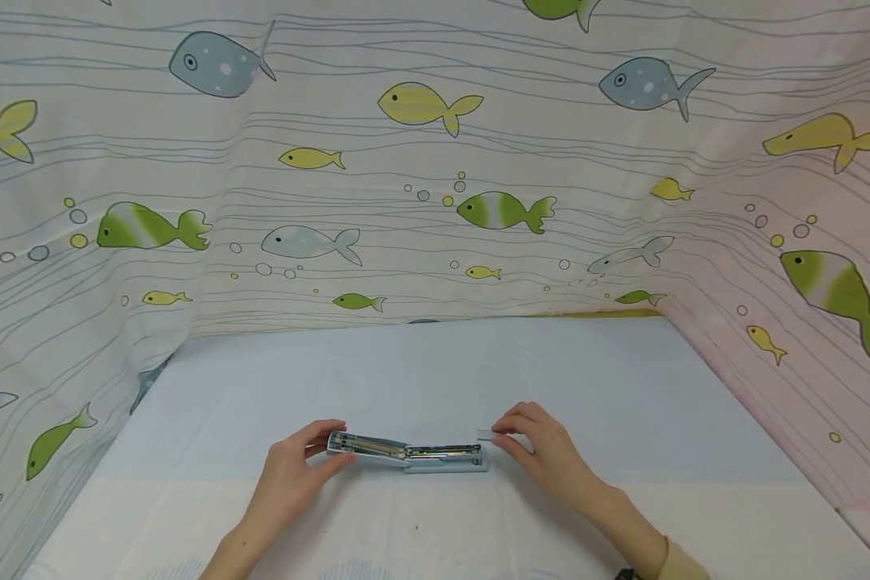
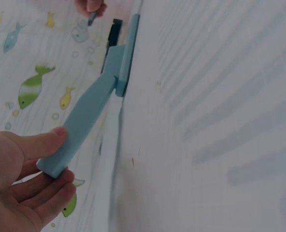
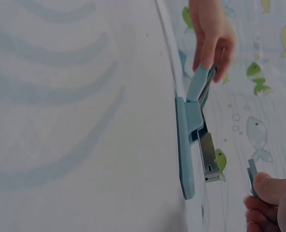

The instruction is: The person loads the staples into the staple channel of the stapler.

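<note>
A light blue stapler (image 1: 445, 466) stands on the table, its upper arm swung far back to the left and its metal staple channel (image 3: 208, 152) uncovered. My left hand (image 1: 297, 466) grips the end of that upper arm (image 2: 83, 118) between thumb and fingers. Off the stapler's right end, my right hand (image 1: 551, 455) pinches a short strip of staples (image 3: 252, 175) between thumb and forefinger. A gap separates the strip from the channel in the right wrist view. The other fingers of the right hand are curled under.
The table (image 1: 551, 370) is covered by a pale blue and white cloth. Behind and at both sides hangs a curtain (image 1: 406, 185) printed with fish. Tiny specks (image 2: 132, 161) lie on the cloth near its front.
</note>
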Available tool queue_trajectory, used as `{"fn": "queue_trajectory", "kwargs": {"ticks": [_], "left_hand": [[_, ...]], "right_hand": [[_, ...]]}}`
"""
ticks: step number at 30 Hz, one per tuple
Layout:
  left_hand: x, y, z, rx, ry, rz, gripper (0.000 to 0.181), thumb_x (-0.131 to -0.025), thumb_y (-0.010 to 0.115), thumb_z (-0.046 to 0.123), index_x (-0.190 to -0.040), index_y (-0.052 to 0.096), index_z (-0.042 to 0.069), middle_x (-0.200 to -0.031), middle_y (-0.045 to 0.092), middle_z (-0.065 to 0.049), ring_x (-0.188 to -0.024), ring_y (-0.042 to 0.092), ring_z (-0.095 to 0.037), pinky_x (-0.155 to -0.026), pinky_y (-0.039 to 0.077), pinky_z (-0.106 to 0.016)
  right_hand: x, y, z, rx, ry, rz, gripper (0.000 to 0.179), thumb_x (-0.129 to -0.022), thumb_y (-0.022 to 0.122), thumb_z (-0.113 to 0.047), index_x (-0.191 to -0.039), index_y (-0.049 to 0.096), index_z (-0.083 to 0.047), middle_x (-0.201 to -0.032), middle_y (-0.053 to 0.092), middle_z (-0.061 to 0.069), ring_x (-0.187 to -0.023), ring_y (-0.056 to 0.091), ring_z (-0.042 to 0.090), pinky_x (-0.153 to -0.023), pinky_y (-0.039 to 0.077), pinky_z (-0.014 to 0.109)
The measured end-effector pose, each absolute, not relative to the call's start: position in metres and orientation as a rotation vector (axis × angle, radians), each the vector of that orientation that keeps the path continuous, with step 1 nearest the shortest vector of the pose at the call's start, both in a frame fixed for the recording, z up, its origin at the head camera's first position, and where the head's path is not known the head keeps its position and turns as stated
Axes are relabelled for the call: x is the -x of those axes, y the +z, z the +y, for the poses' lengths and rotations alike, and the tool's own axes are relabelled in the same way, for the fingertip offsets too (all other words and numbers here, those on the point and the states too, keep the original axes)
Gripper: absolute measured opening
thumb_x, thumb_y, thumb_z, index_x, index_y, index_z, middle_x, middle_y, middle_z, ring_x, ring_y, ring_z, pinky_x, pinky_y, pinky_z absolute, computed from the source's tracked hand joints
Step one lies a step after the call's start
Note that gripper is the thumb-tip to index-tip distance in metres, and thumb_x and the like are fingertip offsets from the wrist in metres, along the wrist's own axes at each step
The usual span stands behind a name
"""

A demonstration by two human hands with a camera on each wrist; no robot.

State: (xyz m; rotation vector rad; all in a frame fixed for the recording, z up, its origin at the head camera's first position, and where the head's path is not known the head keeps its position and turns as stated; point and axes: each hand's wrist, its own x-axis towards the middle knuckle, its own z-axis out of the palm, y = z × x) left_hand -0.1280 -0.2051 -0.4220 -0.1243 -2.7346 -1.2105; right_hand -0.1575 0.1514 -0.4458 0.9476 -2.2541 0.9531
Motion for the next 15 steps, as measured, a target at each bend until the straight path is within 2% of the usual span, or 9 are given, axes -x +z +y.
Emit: {"fn": "queue_trajectory", "kwargs": {"ticks": [15], "left_hand": [[0.1264, -0.4197, -0.2052, 0.135, -1.206, -2.73, 0.044, -0.08, 0.085, 0.018, -0.12, 0.068, 0.013, -0.11, 0.074, 0.0, -0.102, 0.071, -0.023, -0.094, 0.057, -0.045]], "right_hand": [[0.1567, -0.4446, 0.146, -0.988, 0.955, -2.23, 0.019, -0.08, 0.081, -0.003, -0.095, 0.071, -0.01, -0.094, 0.064, -0.005, -0.087, 0.057, 0.009, -0.073, 0.05, 0.017]]}}
